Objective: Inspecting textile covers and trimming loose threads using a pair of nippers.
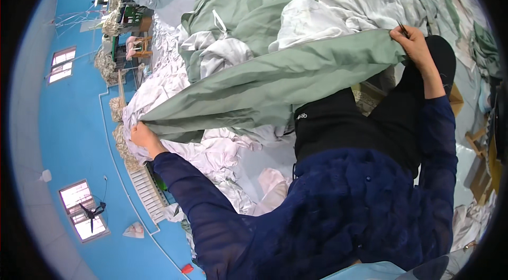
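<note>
I am stretching a sage-green fabric sheet (275,81) out between my two hands. My left hand (142,136) is gripping one end of it, fingers curled shut on the bunched cloth, low at the left beside a heap of white fabric (222,153). My right hand (411,42) is pinching the other end, up at the right, fingers pressed together on the edge. The sheet is hanging taut across my black trousers (349,121). Beyond it, more green and pale grey cloth (296,10) is lying in crumpled piles. My dark blue sleeves (211,211) are reaching out to both ends.
</note>
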Demonstrator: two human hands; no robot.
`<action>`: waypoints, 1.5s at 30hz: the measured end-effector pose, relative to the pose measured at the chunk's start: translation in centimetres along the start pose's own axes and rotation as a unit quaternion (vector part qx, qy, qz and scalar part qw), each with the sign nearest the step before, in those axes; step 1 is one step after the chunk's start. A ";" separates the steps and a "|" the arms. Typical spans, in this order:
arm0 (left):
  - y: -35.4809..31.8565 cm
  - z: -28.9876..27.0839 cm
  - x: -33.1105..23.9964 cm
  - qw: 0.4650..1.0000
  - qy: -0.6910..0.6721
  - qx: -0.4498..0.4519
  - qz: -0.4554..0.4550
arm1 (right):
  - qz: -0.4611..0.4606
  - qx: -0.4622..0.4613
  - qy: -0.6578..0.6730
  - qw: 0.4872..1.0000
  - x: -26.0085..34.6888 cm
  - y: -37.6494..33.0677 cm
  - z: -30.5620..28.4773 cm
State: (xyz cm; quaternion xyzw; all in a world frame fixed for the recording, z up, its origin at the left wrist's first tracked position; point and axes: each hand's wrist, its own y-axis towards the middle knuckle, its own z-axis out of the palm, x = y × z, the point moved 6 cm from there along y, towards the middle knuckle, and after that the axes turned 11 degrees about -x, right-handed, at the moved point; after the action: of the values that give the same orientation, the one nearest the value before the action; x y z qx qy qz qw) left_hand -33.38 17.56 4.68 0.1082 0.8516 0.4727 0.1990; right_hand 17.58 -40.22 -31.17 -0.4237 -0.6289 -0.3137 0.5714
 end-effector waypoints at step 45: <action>-36.9 3.2 -37.8 0.719 -0.331 0.486 0.369 | -0.074 -0.398 -0.081 0.911 4.8 -16.4 -12.1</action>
State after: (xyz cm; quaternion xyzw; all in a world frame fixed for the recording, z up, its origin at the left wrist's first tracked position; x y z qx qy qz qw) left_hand 2.08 -13.61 -19.21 0.6457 0.7365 -0.0364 0.1981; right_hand 8.47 -57.34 -23.18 -0.5924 -0.5254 -0.5439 0.2776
